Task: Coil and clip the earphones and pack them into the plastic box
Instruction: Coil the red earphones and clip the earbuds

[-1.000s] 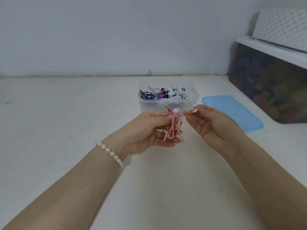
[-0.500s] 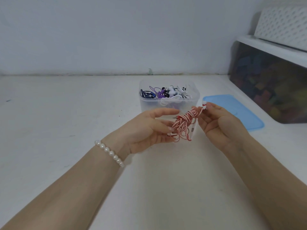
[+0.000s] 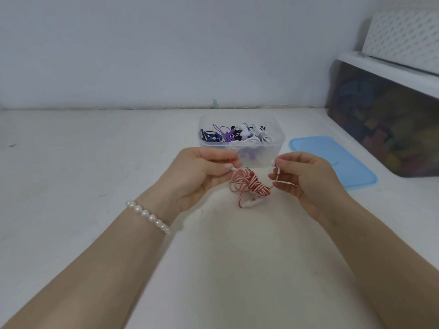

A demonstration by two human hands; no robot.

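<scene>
A white bench (image 3: 71, 186) runs back to a plain pale wall (image 3: 166, 43); both forearms reach in from the near edge. On the left wrist sits a pearl bracelet (image 3: 148, 216); the left hand (image 3: 199, 174) is raised just in front of the plastic box, its thumb and forefinger pressed together on one end of the red-and-white earphones (image 3: 249, 185); the remaining fingers (image 3: 221, 170) curl loosely beneath. The earphones hang between the two hands as a loose, partly wound bundle above the bench, a white inline piece dangling at the bottom. Behind the bundle stands the clear plastic box (image 3: 275, 148), open, holding coiled earphones in dark blue, purple, black and white. The right hand (image 3: 306, 179) holds the other end of the cord; its thumb and forefinger pinch the thin strand just beside a white earbud, the other fingers bent inward, and a short length of cord crosses the palm. Further right a blue lid (image 3: 337, 162) lies flat on the bench, apart from the box; beyond it is a large dark translucent bin (image 3: 384, 129) with coloured shapes inside, topped by a white perforated basket (image 3: 403, 36).
</scene>
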